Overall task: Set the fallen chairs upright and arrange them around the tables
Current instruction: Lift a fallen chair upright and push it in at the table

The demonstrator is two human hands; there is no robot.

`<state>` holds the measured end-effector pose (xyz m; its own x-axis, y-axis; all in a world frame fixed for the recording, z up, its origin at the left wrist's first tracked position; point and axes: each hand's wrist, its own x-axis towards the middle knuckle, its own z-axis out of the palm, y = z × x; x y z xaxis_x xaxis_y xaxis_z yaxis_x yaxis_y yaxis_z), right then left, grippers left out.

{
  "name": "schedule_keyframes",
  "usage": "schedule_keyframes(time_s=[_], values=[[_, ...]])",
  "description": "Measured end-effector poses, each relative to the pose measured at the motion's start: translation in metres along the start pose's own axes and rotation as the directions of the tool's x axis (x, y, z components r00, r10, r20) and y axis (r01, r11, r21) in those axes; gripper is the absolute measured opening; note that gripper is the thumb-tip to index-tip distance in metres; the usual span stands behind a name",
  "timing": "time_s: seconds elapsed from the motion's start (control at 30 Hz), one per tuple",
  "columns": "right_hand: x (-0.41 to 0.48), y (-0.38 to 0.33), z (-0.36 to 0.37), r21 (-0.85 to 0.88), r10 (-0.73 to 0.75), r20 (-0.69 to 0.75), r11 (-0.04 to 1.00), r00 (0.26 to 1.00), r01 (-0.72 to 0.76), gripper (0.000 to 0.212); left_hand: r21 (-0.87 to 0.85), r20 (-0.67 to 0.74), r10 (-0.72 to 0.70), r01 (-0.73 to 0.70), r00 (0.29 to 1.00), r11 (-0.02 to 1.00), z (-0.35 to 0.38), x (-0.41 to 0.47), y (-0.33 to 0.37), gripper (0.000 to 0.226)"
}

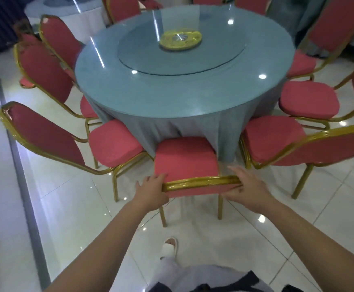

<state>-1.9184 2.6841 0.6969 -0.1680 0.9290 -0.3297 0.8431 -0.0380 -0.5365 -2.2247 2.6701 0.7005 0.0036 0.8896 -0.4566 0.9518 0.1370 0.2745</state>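
A foot in a white slipper (169, 246) is standing on the glossy white tiled floor (66, 207), just behind the rear legs, so a backward tug is risking a leg landing on toes. The left grip (150, 186) and the right grip (247, 186) are both clasping the gold top rail of the upright red-cushioned, gold-framed chair (184, 159), one at each corner. Its seat is already touching the hanging grey-blue cloth of the round surface (182, 98). Pushing further is likely dragging that cloth under and tugging the glass turntable (182, 66) above.

The neighbouring red chair on the left (115, 142) and the one on the right (273, 140) are crowding in, so a skewed push is risking frames knocking. More red chairs are ringing the far side, and a white-draped table (66, 9) is standing beyond.
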Motion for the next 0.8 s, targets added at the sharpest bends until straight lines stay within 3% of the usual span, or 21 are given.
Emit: schedule_keyframes(time_s=[0.17,0.33,0.5,0.8], values=[[-0.055,0.079,-0.035,0.154,0.038,-0.102,0.988,0.994,-0.022,0.086,0.036,-0.16,0.274,-0.271,0.948,0.962,0.014,-0.007,0.107,0.088],[-0.091,0.166,-0.091,0.191,0.147,-0.2,0.976,0.969,-0.108,0.085,0.088,-0.096,0.448,-0.441,0.889,0.893,0.051,0.009,0.234,0.086],[-0.089,0.227,-0.154,0.182,0.157,-0.311,0.978,0.937,-0.103,0.083,0.142,0.007,0.549,-0.544,0.836,0.827,0.06,0.043,0.338,0.092],[-0.002,0.327,-0.288,-0.098,0.077,-0.351,0.988,0.933,-0.119,0.091,0.208,-0.038,0.559,-0.541,0.828,0.815,0.05,0.185,0.503,0.106]])
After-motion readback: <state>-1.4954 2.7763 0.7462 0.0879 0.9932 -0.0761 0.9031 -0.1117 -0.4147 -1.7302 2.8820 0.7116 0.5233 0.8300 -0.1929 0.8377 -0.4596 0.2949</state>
